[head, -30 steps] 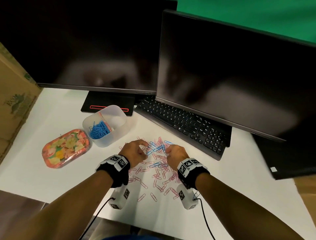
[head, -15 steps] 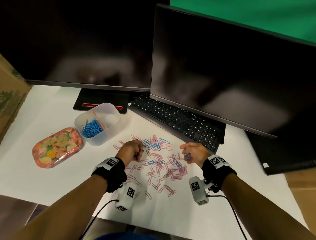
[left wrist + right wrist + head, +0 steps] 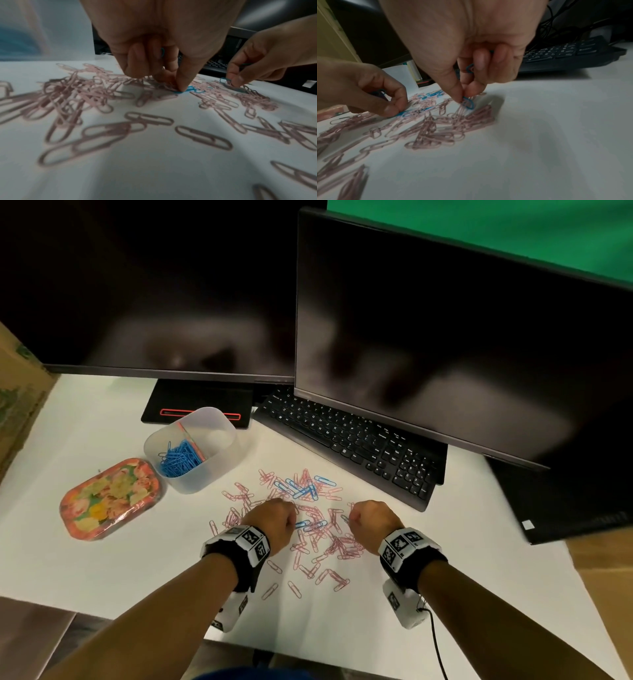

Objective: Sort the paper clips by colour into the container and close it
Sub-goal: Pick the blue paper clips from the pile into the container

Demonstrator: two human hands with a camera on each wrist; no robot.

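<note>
Pink paper clips (image 3: 318,546) lie scattered on the white table, with a few blue paper clips (image 3: 303,491) among them. My left hand (image 3: 274,522) pinches a blue clip (image 3: 180,91) lying on the table with thumb and forefinger, and another blue clip (image 3: 162,52) shows inside its curled fingers. My right hand (image 3: 371,523) pinches a blue clip (image 3: 468,103) at the pile's right side and holds another blue clip (image 3: 470,69) in its curled fingers. The translucent container (image 3: 219,419) stands at the back left, with blue clips (image 3: 180,458) in its left compartment.
The flowered lid (image 3: 109,498) lies left of the container. A black keyboard (image 3: 352,440) lies just behind the pile, under two dark monitors (image 3: 445,337). A cardboard box (image 3: 13,392) stands at the far left edge.
My right hand has come back left, from near the keyboard to the pile's right side. My left hand has shifted a little right, onto a blue clip in the middle.
</note>
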